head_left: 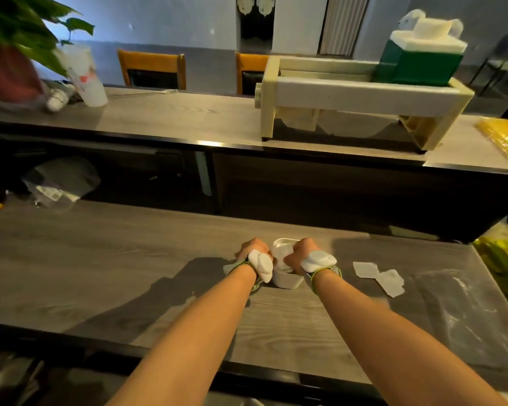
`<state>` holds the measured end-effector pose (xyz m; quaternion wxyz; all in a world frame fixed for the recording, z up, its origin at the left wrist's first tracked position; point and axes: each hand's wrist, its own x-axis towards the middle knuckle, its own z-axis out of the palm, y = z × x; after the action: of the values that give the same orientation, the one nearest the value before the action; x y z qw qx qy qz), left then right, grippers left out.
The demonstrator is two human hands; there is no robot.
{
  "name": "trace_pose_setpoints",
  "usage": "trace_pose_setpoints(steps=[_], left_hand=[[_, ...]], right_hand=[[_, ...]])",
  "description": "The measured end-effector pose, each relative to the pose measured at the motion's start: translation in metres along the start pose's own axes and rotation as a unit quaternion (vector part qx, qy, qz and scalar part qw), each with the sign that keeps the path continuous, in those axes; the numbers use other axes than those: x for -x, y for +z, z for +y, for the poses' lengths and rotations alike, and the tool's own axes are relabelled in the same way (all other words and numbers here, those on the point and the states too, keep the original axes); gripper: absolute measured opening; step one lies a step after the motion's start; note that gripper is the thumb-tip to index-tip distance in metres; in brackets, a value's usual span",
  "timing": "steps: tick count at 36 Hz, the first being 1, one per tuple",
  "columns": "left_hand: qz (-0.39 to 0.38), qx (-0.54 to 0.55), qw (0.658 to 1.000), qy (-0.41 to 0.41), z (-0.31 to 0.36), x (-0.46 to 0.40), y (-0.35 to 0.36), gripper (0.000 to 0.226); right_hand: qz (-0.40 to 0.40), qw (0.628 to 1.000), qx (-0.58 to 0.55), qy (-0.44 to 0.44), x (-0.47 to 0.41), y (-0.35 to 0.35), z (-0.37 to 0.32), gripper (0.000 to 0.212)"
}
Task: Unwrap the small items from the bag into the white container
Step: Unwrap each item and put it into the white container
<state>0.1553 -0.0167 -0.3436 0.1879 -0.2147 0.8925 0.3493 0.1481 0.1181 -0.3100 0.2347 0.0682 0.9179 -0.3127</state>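
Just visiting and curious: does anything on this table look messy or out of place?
Only a little: two empty clear wrappers lie loose on the table right of the white container, beside a crumpled plastic bag. Nothing looks spilled or broken.

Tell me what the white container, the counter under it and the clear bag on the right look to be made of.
White container: probably plastic or foam; smooth, matte, opaque white wall with rounded corners.
Counter: grey wood-grain surface, likely laminate rather than solid wood; the streaked grain looks flat with a dull sheen.
Clear bag: thin plastic film; see-through, crinkled, with glossy highlights.
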Motion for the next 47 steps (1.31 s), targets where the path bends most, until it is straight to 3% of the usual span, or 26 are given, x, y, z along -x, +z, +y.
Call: trace_pose_setpoints(steps=[5, 11, 20, 24, 31, 38, 47], left_hand=[[0.008, 0.025, 0.999, 0.036, 0.001, 0.015, -0.005, 0.01], [0.045, 0.041, 0.996, 0.071, -0.004, 0.019, -0.003, 0.026], [-0.048, 0.027, 0.994, 0.091, -0.001, 0.017, 0.004, 0.033], [-0.018, 0.02, 0.996, 0.087, 0.0, 0.019, 0.008, 0.031], [0.04, 0.032, 0.993, 0.109, 0.007, 0.028, 0.009, 0.03], [0.112, 0.002, 0.985, 0.128, 0.024, 0.044, 0.009, 0.024], [0.09, 0.003, 0.98, 0.175, 0.059, 0.047, 0.027, 0.022]], right_hand=[[0.059, 0.993, 0.102, 0.006, 0.005, 0.0, -0.001, 0.024], [0.053, 0.987, 0.153, -0.01, 0.006, 0.002, -0.004, 0.011], [0.031, 0.986, 0.165, 0.013, 0.011, -0.007, 0.008, 0.016], [0.007, 0.995, 0.099, 0.0, 0.004, -0.002, 0.012, 0.025], [-0.025, 0.996, 0.083, 0.004, 0.014, -0.01, 0.014, 0.031], [0.0, 0.999, 0.021, -0.043, 0.017, -0.023, 0.023, 0.023], [0.065, 0.993, -0.093, -0.031, 0.018, -0.051, 0.063, 0.02]])
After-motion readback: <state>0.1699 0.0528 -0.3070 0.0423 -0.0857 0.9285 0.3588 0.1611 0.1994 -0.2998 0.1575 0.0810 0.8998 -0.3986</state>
